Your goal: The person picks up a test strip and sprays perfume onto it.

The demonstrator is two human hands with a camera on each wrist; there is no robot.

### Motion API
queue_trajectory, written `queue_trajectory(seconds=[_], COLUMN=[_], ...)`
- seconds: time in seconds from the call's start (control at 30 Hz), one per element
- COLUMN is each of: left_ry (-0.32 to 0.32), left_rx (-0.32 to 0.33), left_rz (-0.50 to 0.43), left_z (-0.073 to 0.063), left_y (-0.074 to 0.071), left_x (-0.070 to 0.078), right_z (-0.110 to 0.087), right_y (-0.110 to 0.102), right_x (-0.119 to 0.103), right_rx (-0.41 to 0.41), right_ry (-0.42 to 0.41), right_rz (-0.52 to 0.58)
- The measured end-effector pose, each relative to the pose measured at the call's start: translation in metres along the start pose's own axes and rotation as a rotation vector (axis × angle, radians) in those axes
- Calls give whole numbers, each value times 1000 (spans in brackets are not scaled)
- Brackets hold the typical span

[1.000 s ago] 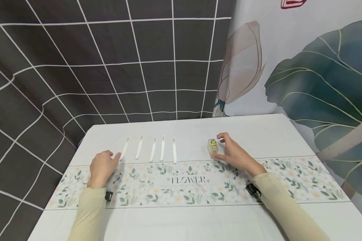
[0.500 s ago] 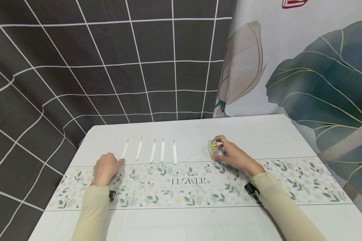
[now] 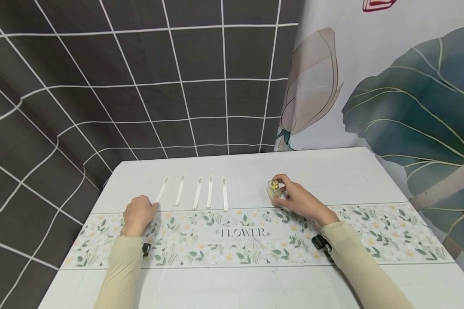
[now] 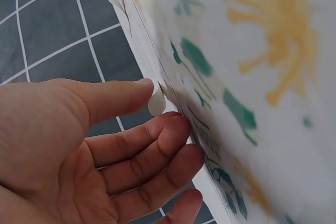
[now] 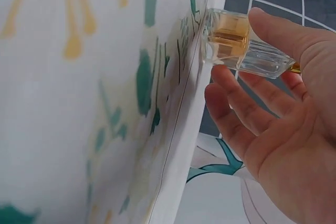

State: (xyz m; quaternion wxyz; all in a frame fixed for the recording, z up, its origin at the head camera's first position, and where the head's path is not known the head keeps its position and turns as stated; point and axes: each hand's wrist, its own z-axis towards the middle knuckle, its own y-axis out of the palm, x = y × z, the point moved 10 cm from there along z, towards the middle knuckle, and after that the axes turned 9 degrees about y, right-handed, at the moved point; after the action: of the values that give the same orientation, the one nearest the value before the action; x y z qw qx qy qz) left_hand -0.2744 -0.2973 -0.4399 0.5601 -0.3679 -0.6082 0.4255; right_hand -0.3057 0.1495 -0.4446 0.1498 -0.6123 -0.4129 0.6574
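Note:
On the left of the head view, my left hand [image 3: 139, 212] pinches the near end of the leftmost white paper test strip [image 3: 162, 191]. In the left wrist view the thumb tip lies on the strip's rounded end [image 4: 157, 102], with the index fingertip just below. At the right, a clear glass perfume bottle [image 3: 272, 193] with a gold neck stands upright, amber liquid showing inside. My right hand [image 3: 299, 199] holds it from the right side, thumb in front and fingers curled behind. The right wrist view shows the thumb against the glass bottle [image 5: 228, 38], its base at the table.
Several more white test strips [image 3: 179, 191] lie spaced in a row right of the pinched one. A floral band marked FLOWER crosses the white table [image 3: 247, 167]. Behind the table's far edge hang a dark grid curtain [image 3: 201, 98] and a leaf-print curtain [image 3: 348, 128].
My left hand has moved slightly right and taken the leftmost strip's near end, and that strip has turned a little. My right hand's fingers have closed in around the perfume bottle.

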Motion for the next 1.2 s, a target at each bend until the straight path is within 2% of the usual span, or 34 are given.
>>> queue_trajectory(seconds=[0.7,0.8,0.93,1.07,1.2], left_ry=[-20,-25,4,63,130], left_rx=[-7,30,120,202,258], left_rz=[13,4,-5,-20,-51], left_z=[-2,-2,-3,-8,-15], left_y=[0,-4,-19,-36,-54], left_x=[-1,0,9,25,45], right_z=[-1,-4,-7,-10,-16], right_y=[-4,-7,-15,-26,-38], right_x=[-3,-5,-10,-21,-37], right_rx=[37,57,100,151,209], right_ry=[-6,-12,-20,-45,-105], right_rz=[67,76,86,152,237])
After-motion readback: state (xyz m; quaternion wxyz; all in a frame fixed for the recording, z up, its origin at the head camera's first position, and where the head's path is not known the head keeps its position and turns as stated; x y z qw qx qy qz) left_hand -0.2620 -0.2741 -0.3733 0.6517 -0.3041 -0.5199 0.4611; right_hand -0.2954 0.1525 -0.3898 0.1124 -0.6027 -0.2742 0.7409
